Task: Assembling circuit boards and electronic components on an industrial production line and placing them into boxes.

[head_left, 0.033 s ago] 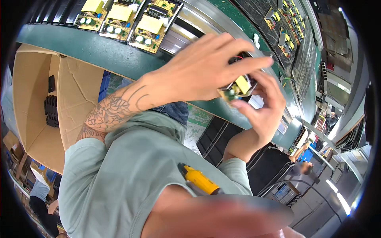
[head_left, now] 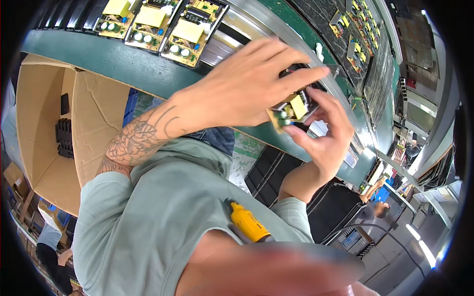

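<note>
A small circuit board (head_left: 297, 107) with a yellow-wrapped transformer, green-topped capacitors and dark parts around it is held up between my hands over the bench edge. My left hand (head_left: 252, 81), on the tattooed forearm, reaches across from the left, its fingers bent over the board's far side. My right hand (head_left: 330, 126) grips the near right side, thumb below and fingers curled around the edge. Fingers hide much of the board's dark upper part, where a bit of red shows. Nearby on the left, several similar boards (head_left: 186, 32) sit in black cases in a row.
A green bench (head_left: 108, 56) runs along a metal rail (head_left: 266, 24). An open cardboard box (head_left: 96, 143) with black parts inside stands at left. More boards (head_left: 354, 52) lie on a dark surface at far right. A yellow tool (head_left: 249, 223) lies against my chest. Other people (head_left: 377, 209) are in the background.
Both hands and the circuit board have shifted slightly left, and the board has turned a little. The yellow tool at my chest has tilted slightly. The row of boards stays in place.
</note>
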`<state>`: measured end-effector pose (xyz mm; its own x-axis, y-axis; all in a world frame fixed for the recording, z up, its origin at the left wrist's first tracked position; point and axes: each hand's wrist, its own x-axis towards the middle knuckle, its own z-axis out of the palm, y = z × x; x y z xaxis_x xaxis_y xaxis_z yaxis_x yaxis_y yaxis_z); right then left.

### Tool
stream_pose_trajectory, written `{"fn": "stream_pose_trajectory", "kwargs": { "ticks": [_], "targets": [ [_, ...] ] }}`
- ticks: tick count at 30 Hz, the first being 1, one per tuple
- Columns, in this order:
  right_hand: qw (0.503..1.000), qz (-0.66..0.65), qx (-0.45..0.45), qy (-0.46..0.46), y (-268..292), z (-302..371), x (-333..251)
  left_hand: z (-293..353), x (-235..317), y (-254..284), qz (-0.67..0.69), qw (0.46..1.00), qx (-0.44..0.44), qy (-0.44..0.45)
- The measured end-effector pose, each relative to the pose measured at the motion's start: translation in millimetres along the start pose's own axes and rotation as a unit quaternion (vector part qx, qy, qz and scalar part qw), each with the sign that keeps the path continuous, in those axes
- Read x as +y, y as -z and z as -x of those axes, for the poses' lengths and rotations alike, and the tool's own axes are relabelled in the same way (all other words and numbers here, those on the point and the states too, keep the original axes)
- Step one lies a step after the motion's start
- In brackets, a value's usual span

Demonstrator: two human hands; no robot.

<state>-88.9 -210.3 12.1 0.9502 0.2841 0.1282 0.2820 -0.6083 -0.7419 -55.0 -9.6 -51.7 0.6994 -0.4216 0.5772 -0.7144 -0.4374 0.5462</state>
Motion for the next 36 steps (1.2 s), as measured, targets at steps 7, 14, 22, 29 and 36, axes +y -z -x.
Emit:
{"fn": "stream_pose_trajectory", "kwargs": {
  "ticks": [7, 14, 22, 29, 36],
  "targets": [
    [0.997, 0.073, 0.022, 0.009, -11.6, 4.1, -6.1, 7.4, -4.7, 13.6, -0.061, 0.996, -0.051, 0.043],
    [0.988, 0.017, 0.074, 0.135, -1.9, -3.2, 17.3, 1.9, -2.8, 14.5, 0.034, 0.993, -0.055, 0.097],
    [0.994, 0.088, 0.031, 0.050, -14.8, -4.3, -8.5, 5.2, -2.6, 6.3, 0.024, 0.995, -0.015, 0.096],
    [0.998, 0.059, 0.021, 0.005, -13.6, -0.5, -1.1, 10.1, -2.3, 5.6, 0.010, 0.994, -0.007, 0.104],
    [0.996, -0.082, -0.025, 0.037, -6.5, -7.9, 7.9, 5.4, -2.4, 8.9, 0.029, 0.993, -0.033, 0.106]
  ]
}}
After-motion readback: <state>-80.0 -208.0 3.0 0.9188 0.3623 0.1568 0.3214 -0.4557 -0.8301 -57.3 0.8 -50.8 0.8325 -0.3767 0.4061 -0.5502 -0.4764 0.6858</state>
